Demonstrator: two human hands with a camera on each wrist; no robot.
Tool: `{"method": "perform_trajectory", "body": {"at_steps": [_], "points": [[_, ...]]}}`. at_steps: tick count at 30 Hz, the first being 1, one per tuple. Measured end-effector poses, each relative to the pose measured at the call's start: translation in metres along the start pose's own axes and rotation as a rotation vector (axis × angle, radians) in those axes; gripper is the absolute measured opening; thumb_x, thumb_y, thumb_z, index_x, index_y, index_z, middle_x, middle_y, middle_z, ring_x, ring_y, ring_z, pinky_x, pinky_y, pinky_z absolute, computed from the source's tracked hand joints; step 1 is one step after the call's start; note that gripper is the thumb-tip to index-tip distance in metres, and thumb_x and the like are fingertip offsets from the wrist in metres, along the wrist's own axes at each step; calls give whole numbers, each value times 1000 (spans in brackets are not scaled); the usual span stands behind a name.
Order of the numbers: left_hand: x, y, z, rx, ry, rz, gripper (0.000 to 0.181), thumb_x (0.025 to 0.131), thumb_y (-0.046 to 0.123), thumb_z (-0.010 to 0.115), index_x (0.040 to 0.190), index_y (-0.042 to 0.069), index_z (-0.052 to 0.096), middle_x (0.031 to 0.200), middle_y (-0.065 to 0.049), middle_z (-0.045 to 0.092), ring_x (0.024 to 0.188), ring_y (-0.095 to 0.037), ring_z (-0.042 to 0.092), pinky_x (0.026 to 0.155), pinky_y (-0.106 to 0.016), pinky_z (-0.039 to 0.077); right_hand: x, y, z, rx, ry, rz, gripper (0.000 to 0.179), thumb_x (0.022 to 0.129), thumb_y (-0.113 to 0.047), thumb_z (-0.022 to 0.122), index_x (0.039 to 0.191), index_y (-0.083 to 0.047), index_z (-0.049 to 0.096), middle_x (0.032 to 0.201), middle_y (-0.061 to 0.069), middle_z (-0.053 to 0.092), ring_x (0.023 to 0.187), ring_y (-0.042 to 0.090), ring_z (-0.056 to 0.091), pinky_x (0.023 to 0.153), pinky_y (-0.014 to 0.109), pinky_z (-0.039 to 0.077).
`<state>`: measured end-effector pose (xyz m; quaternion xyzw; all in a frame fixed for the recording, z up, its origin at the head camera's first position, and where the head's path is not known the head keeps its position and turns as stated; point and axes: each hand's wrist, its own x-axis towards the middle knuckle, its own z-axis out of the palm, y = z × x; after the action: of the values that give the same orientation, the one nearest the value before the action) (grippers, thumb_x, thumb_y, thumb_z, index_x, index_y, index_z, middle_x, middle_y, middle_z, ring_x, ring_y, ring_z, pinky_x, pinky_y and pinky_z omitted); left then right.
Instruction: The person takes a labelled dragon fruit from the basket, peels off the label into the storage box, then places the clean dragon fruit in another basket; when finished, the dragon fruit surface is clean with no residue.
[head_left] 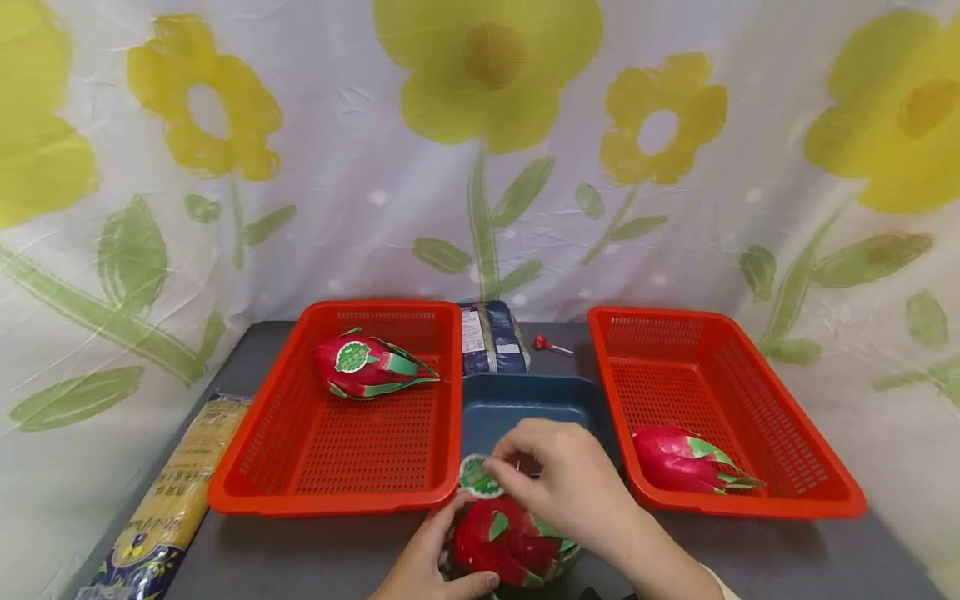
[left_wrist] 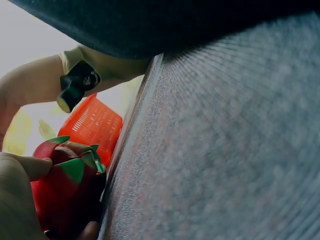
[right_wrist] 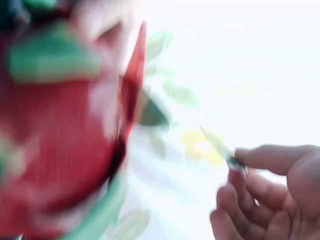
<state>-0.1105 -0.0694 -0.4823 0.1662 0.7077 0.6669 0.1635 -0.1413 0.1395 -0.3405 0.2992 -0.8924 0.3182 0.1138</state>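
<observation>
My left hand [head_left: 427,557] grips a red dragon fruit [head_left: 501,537] with green scale tips, low in the middle of the head view. Just above it, my right hand [head_left: 566,475] pinches a round green-and-white sticker [head_left: 477,477] between thumb and finger. In the right wrist view this sticker [right_wrist: 220,146] is seen nearly edge-on, apart from the blurred fruit. The left wrist view shows the thumb [left_wrist: 35,167] pressing on the dragon fruit [left_wrist: 65,195]. Another dragon fruit [head_left: 378,365], bearing a similar sticker, lies in the left red basket [head_left: 337,503]. A third [head_left: 678,460] lies in the right basket [head_left: 750,505].
Between the baskets stands a blue-grey tray [head_left: 525,387], partly hidden by my right hand. Behind it are a dark package [head_left: 491,337] and a red lollipop [head_left: 551,344]. A long pack of noodles [head_left: 168,508] lies along the table's left side. A flowered curtain [head_left: 337,208] hangs behind.
</observation>
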Motion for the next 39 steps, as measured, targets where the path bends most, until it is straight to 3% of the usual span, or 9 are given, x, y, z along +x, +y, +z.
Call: {"method": "perform_trajectory", "body": {"at_steps": [4,8,11,15,21,25,32,36,39], "points": [[-1,2,3,69,40,1,83,82,24,88,151,10,43,147,-17,46,121,-37,56,86,-38,59,15,25,2,-46,226,186,9,85,-26,86,88,-22,79,77,-14,67,62,3,55,58,26,51],[-2,3,5,116,49,1,82,81,27,89,149,14,46,148,-15,46,125,-40,51,88,-39,59,28,53,12,-52,310,349,13,86,-27,84,91,-15,79,76,-4,70,62,11,59,59,30,52],[-4,3,6,156,58,11,83,80,31,89,150,16,46,149,-11,46,129,-39,49,89,-39,58,34,70,20,-64,270,440,15,87,-26,82,90,-12,78,73,-2,69,63,15,57,59,32,50],[-6,3,7,205,73,14,86,78,35,90,150,19,46,149,-5,45,130,-38,48,90,-39,58,36,88,29,-109,155,523,13,87,-22,81,84,-11,75,67,-2,64,62,17,54,56,31,46],[-6,3,7,232,83,16,87,75,36,91,148,20,46,149,-3,45,127,-38,48,84,-37,60,33,101,41,-247,11,571,26,87,-17,77,65,-10,66,56,1,53,55,20,48,52,31,40],[-7,3,6,251,89,15,87,74,36,92,147,22,47,148,-3,45,121,-37,50,75,-33,61,28,113,49,-334,-87,594,29,85,-15,79,61,-6,64,55,6,54,55,22,51,53,34,44],[-8,5,8,255,95,9,84,74,38,92,144,22,49,148,-4,46,116,-36,51,69,-33,61,22,130,55,-421,-153,608,26,82,-19,84,76,3,71,66,11,63,61,26,58,60,39,53],[-7,5,7,289,95,5,85,74,39,92,145,22,49,148,-3,46,114,-33,52,67,-33,60,24,129,57,-403,-99,622,54,78,-25,89,107,13,65,91,22,68,79,34,66,76,46,59],[-7,3,6,293,99,-2,86,73,39,92,145,22,48,149,-3,46,113,-32,52,66,-33,60,26,119,56,-296,-54,624,68,79,-28,89,126,11,57,110,25,66,93,37,66,86,51,57]]}}
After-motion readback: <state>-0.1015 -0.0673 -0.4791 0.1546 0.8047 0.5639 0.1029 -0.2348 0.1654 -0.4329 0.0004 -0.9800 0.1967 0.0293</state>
